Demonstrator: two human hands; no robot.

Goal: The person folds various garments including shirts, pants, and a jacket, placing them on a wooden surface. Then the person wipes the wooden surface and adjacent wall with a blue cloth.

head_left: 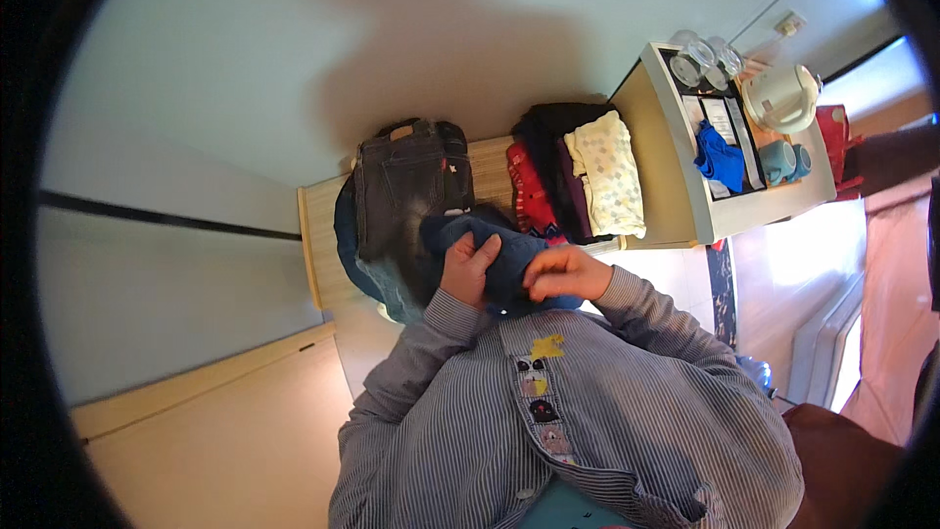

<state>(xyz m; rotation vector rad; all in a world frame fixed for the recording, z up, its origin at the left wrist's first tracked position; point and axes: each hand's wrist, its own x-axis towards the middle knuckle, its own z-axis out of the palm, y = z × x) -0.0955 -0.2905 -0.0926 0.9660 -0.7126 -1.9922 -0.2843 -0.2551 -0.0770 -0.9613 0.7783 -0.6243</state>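
Observation:
A dark blue piece of clothing [507, 263] is bunched up in front of my chest. My left hand [468, 269] grips it with the thumb on top. My right hand [568, 274] is closed at its right edge, the fingers curled against the fabric. What kind of garment it is does not show. Just beyond my left hand lies a stack of folded dark jeans [399, 186]. Farther right sits a row of folded clothes: a red patterned piece [529, 191], black and purple pieces, and a white patterned garment [605, 171].
The clothes rest on a light wooden bench [490, 165] against the wall. To its right, a cabinet [661, 186] carries a white kettle [780, 98], upturned glasses [693, 61], light blue mugs [776, 162] and a bright blue cloth [720, 159]. Grey panels [176, 274] stand at left.

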